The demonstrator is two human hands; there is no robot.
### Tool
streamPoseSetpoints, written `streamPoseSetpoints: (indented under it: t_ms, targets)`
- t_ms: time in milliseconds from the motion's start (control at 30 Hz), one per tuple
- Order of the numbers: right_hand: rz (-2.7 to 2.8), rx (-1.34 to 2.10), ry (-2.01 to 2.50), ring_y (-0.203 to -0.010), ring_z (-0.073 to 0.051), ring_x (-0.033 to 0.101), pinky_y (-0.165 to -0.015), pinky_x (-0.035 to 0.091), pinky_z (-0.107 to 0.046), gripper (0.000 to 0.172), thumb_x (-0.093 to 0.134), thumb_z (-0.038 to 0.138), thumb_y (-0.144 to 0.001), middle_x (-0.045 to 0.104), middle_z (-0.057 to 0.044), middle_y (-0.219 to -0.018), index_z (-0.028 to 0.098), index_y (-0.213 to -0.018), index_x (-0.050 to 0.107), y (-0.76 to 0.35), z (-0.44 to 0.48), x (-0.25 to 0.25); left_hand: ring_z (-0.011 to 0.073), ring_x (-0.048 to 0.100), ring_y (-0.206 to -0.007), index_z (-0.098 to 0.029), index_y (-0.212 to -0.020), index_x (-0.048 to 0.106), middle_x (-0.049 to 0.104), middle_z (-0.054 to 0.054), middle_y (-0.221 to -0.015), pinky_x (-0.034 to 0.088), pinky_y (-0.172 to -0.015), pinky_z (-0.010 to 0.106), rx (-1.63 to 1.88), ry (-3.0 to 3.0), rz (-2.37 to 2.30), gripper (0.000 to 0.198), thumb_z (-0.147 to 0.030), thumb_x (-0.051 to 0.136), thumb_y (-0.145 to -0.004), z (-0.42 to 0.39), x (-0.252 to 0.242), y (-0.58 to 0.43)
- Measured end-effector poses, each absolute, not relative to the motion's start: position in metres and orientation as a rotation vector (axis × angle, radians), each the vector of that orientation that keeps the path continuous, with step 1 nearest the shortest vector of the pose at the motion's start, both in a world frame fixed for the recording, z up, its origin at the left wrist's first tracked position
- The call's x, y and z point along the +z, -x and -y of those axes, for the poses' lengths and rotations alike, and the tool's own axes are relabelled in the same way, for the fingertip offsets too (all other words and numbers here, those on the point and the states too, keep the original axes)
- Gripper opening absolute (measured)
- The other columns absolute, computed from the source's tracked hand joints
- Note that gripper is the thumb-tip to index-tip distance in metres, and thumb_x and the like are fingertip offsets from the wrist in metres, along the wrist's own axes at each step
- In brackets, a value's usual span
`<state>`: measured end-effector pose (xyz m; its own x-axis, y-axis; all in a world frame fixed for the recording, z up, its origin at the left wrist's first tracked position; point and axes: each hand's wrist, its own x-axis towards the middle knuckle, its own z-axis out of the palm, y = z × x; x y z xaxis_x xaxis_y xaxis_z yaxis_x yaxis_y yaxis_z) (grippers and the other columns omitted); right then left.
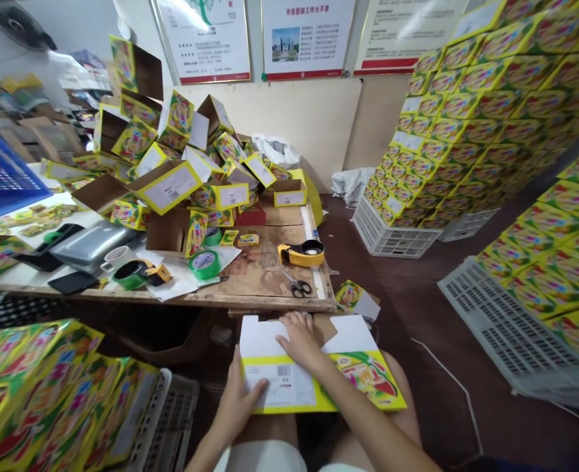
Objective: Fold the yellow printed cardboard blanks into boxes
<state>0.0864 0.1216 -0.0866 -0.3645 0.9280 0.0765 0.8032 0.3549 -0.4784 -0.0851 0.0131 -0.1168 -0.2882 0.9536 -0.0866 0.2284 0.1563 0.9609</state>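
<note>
A flattened yellow, green and white printed carton point(368, 380) lies across my lap, its white flaps toward the table. At its left end, my left hand point(242, 393) grips the edge, thumb on the white label panel and fingers behind. My right hand point(301, 337) rests on the far flaps near the middle, fingers spread apart over the cardboard edge, with the forearm crossing the printed face. Just beyond the carton, the wooden table point(259, 282) bears scissors point(296, 283), a yellow tape dispenser point(303, 253) and a roll of green tape point(204, 264).
Open cartons point(171, 187) are heaped on the table. Flat printed cartons point(48, 393) fill a crate at the lower left. Tall carton stacks point(466, 137) stand on white crates point(392, 236) at the right. A white cord point(459, 383) lies on the floor, and a mug point(118, 259) stands at the table's left.
</note>
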Motion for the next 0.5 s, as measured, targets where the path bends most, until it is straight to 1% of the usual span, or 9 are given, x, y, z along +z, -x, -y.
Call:
streamPoseSetpoints:
  t_ms: [67, 100, 233, 367, 500]
  targets:
    - [2.316, 0.485, 1.532, -0.115, -0.027, 0.047, -0.102, 0.026, -0.044, 0.029, 0.059, 0.030, -0.082, 0.060, -0.010, -0.115, 0.021, -0.109, 0.060, -0.086, -0.120, -0.088, 0.0321, 0.035, -0.133, -0.023, -0.135, 0.041, 0.038, 0.013, -0.144, 0.029, -0.109, 0.043, 1.150, -1.173, -1.668, 0.075, -0.040, 0.070, -0.067, -0.005, -0.129, 0.083]
    - [2.324, 0.467, 1.536, -0.114, -0.026, 0.047, -0.102, 0.025, -0.044, 0.027, 0.058, 0.030, -0.082, 0.060, -0.010, -0.114, 0.021, -0.108, 0.060, -0.087, -0.119, -0.087, 0.0310, 0.033, -0.135, -0.022, -0.139, 0.036, 0.034, 0.013, -0.146, 0.027, -0.110, 0.043, 1.124, -1.203, -1.679, 0.077, -0.041, 0.067, -0.071, -0.004, -0.132, 0.083]
    - [2.336, 0.400, 1.559, -0.109, -0.025, 0.049, -0.101, 0.025, -0.041, 0.018, 0.055, 0.028, -0.084, 0.061, -0.009, -0.107, 0.019, -0.099, 0.060, -0.088, -0.117, -0.082, 0.0307, 0.032, -0.135, -0.018, -0.146, 0.017, 0.028, 0.016, -0.148, 0.027, -0.109, 0.045, 1.028, -1.285, -1.722, 0.084, -0.041, 0.061, -0.078, -0.003, -0.137, 0.083]
    - [2.326, 0.336, 1.581, -0.101, -0.025, 0.051, -0.099, 0.025, -0.042, 0.011, 0.052, 0.027, -0.085, 0.061, -0.010, -0.100, 0.018, -0.089, 0.058, -0.089, -0.114, -0.071, 0.0306, 0.032, -0.135, -0.016, -0.148, 0.011, 0.026, 0.017, -0.148, 0.028, -0.109, 0.043, 1.020, -1.291, -1.719, 0.089, -0.042, 0.060, -0.079, 0.000, -0.139, 0.083]
    - [2.343, 0.304, 1.528, -0.094, -0.023, 0.053, -0.097, 0.023, -0.042, 0.009, 0.050, 0.027, -0.087, 0.064, -0.006, -0.091, 0.020, -0.089, 0.055, -0.092, -0.105, -0.054, 0.0301, 0.029, -0.136, -0.015, -0.148, 0.012, 0.026, 0.017, -0.149, 0.025, -0.111, 0.042, 1.043, -1.302, -1.716, 0.092, -0.043, 0.062, -0.077, 0.004, -0.141, 0.082]
